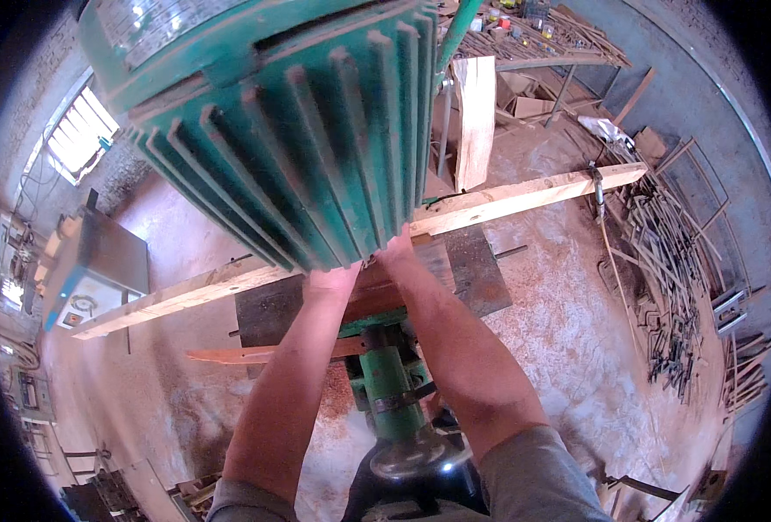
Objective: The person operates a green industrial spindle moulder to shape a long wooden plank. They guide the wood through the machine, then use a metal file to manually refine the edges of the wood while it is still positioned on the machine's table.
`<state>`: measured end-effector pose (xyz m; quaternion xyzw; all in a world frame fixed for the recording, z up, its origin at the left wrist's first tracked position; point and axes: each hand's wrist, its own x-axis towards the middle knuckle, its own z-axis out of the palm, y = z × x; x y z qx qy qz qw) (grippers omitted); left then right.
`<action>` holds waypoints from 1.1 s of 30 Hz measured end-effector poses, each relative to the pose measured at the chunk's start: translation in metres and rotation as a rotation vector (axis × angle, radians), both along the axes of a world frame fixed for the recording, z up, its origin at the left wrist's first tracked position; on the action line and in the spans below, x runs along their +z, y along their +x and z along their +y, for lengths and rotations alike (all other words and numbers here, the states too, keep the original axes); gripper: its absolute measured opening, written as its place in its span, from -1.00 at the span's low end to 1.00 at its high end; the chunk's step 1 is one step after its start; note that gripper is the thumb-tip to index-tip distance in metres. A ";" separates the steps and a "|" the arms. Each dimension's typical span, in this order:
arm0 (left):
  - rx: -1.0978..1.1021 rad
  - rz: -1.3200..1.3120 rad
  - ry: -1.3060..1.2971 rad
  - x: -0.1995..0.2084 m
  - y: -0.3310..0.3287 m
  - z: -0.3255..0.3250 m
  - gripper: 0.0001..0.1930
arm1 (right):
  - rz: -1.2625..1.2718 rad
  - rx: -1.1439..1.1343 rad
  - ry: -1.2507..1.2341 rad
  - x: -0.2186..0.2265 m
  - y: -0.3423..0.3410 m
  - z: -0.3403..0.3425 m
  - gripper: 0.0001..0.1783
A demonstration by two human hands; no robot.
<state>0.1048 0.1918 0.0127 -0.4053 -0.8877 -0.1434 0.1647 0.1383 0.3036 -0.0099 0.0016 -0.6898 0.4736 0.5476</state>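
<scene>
Both my arms reach forward beneath a large green ribbed machine housing (307,148), which fills the upper middle of the view. My left hand (335,276) and my right hand (394,247) are close together at its lower edge. The housing covers their fingers, so their grip cannot be made out. Just in front of them lies a reddish-brown wooden piece (383,291) on a dark metal table plate (483,283). A long pale wooden beam (533,193) runs crosswise behind my hands, its middle hidden by the housing. Below my wrists stands a green machine column (392,387).
A clamp (597,187) grips the beam near its right end. An orange-brown wood strip (259,354) juts out left of the column. At left stands a grey metal cabinet (111,261). Many metal bars (677,304) lie along the right wall. A pale board (475,122) leans near a cluttered bench (542,63).
</scene>
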 end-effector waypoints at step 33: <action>0.950 2.569 -1.896 -0.046 -0.059 -0.009 -0.62 | -0.775 -0.314 0.594 0.005 0.030 0.003 -0.75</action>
